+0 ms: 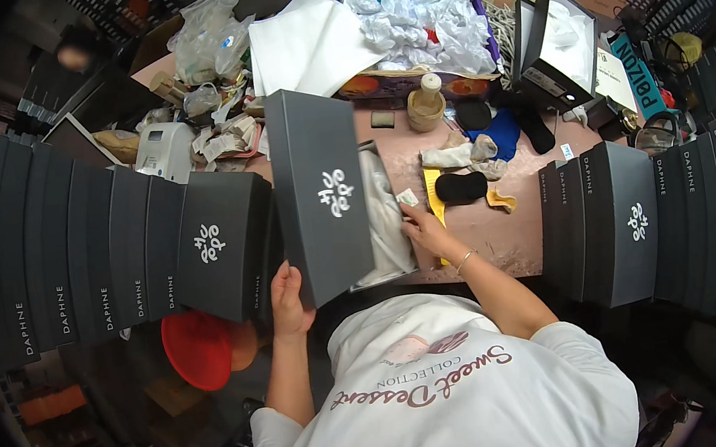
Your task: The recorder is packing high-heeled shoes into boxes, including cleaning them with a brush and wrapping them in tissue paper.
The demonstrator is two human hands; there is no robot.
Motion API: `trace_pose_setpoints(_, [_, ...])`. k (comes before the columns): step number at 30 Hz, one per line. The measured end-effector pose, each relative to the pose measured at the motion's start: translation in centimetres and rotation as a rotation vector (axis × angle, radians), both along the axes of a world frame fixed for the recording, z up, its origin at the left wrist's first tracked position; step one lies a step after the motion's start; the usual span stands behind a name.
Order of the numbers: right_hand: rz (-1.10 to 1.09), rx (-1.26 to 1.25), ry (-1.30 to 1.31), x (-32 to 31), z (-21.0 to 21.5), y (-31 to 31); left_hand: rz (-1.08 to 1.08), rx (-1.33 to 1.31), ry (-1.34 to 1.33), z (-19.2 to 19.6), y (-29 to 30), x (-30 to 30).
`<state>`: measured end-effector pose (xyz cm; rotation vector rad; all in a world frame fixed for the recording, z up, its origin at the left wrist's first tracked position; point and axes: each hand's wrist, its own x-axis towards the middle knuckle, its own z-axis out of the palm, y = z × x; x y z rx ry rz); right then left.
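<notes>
Dk gry lid [315, 189] beside open bx [389, 278]

White short-sleeved shirt [478, 422] with pink-and-maroon print [425, 346] and lettering [483, 363], thin bracelet [465, 260] on right wrist [457, 252].

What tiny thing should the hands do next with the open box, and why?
I'd perhaps guide the small white slip in over the open box: it's at the right hand's fingertips by the box's right edge, and white paper shows uncovered inside, while the left hand is at the raised dark lid's corner.
</notes>
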<state>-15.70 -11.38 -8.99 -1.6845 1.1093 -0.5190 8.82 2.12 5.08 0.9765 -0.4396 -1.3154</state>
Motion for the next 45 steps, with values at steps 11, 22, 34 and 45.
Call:
trace_pose_setpoints(11, [-0.218, 0.074, -0.079, 5.0, 2.8, -0.6, 0.117, 0.211, -1.453, -10.4, -1.5, -0.1])
trace_pose_setpoints(22, [-0.136, 0.234, 0.074, 7.2, -1.6, -0.1, -0.274, 0.698, -0.078, -13.5, -2.8, 4.7])
trace_pose_setpoints(34, [-0.525, 0.133, -0.493, -17.1, 25.9, 9.0, -0.889, -0.415, -0.235, 1.6, -7.3, -12.8])
trace_pose_setpoints(45, [-0.554, -0.383, 0.035, -19.7, 30.5, 17.5, -1.090, -0.317, 0.224, 4.8, -7.5, -23.3])
